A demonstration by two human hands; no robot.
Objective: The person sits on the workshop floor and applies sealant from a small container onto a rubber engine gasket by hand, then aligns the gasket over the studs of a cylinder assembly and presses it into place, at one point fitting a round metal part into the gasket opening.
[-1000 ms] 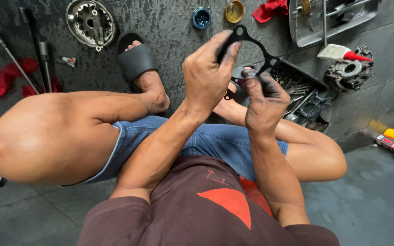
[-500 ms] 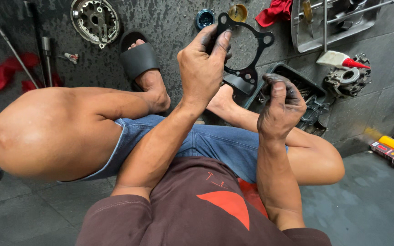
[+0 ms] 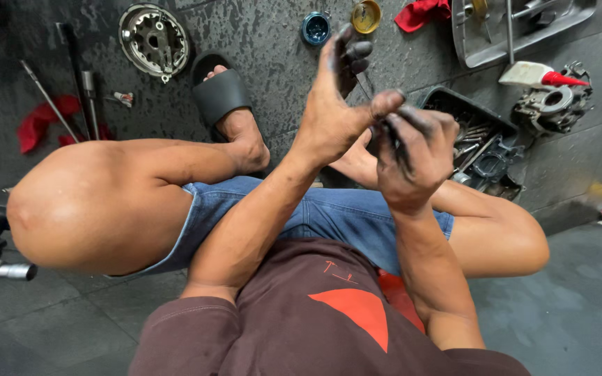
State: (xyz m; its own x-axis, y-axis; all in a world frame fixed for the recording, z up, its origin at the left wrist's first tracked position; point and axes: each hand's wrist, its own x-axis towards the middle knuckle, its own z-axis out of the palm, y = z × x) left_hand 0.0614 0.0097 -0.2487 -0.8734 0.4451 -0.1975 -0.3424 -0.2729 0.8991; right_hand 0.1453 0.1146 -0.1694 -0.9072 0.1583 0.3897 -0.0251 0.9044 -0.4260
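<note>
The left hand (image 3: 336,104) is rising in front of the chest, greasy fingers half spread and pointing upward, its thumb pressing against the right hand (image 3: 412,157). The right hand is curling loosely, blackened fingers bent inward toward the left thumb; whether either hand is gripping anything small between them cannot be told. Just beyond the right hand a black plastic tray (image 3: 454,106) is sitting on the speckled dark floor, holding dull metal tools. A black rubber sandal (image 3: 219,94) is covering the foot beside the left wrist. Farther out are lying a round toothed metal clutch plate (image 3: 153,40), a blue cap (image 3: 315,28), a brass-coloured lid (image 3: 366,15) and a crumpled red rag (image 3: 423,12).
</note>
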